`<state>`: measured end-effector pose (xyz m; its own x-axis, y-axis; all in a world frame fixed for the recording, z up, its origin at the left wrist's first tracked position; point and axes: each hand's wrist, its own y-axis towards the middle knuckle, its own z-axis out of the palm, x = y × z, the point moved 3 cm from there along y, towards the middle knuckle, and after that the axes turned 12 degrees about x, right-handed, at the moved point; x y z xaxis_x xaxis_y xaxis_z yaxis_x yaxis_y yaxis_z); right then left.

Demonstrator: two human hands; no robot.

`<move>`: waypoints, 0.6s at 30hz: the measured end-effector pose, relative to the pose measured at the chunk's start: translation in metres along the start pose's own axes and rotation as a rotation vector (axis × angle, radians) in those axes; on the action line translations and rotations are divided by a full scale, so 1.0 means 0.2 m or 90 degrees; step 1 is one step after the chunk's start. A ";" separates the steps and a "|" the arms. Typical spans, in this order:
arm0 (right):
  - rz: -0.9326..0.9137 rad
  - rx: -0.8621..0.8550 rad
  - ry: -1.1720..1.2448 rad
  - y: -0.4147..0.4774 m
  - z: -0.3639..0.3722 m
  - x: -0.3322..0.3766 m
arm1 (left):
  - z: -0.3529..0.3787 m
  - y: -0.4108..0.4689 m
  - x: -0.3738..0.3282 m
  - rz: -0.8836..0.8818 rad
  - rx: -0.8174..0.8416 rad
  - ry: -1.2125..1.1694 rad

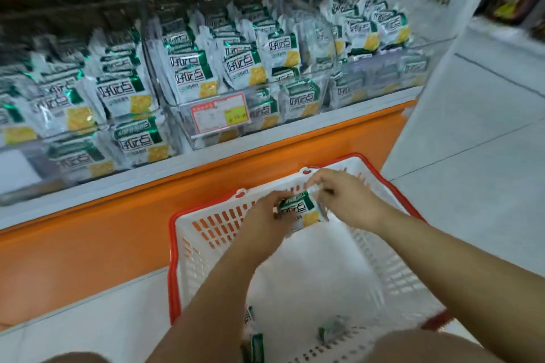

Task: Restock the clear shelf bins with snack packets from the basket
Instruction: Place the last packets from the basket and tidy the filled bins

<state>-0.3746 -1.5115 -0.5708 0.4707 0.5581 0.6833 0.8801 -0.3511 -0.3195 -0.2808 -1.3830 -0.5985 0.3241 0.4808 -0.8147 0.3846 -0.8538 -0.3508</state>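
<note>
A white-and-green snack packet (300, 209) with a yellow patch hangs above the white basket with a red rim (203, 247). My left hand (265, 221) grips its left side. My right hand (345, 200) pinches its upper right edge. A few more packets (255, 342) lie at the basket's near end, partly hidden by my arms. Clear shelf bins (206, 115) above the basket hold many of the same packets, the middle one carrying a red-framed price label (219, 113).
The bins stand on a white shelf with an orange base (88, 244) directly behind the basket. Pale tiled floor (472, 141) lies to the right. A white pillar edge (460, 23) rises at the right of the shelf.
</note>
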 end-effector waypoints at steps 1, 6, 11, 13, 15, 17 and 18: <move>-0.026 -0.035 0.016 -0.03 -0.11 0.08 | -0.06 -0.02 -0.11 0.036 -0.028 0.010; -0.128 -0.200 0.169 -0.13 -0.48 0.40 | -0.33 -0.12 -0.56 0.146 -0.184 0.065; -0.092 -0.332 0.302 -0.11 -0.63 0.45 | -0.52 -0.14 -0.79 0.190 -0.285 0.137; -0.064 -0.329 0.297 -0.07 -0.59 0.44 | -0.58 -0.11 -0.83 0.191 -0.311 0.177; -0.055 -0.316 0.197 -0.01 -0.54 0.42 | -0.63 -0.06 -0.87 0.196 -0.331 0.226; -0.005 -0.290 0.074 0.04 -0.52 0.39 | -0.67 0.01 -0.89 0.192 -0.331 0.272; 0.014 -0.285 0.042 0.05 -0.52 0.38 | -0.69 0.05 -0.90 0.185 -0.328 0.292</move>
<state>-0.3361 -1.5505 -0.4534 0.4712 0.5030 0.7245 0.7496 -0.6613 -0.0285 -0.2156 -1.4501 -0.3914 0.7589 0.3811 -0.5281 0.5478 -0.8120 0.2013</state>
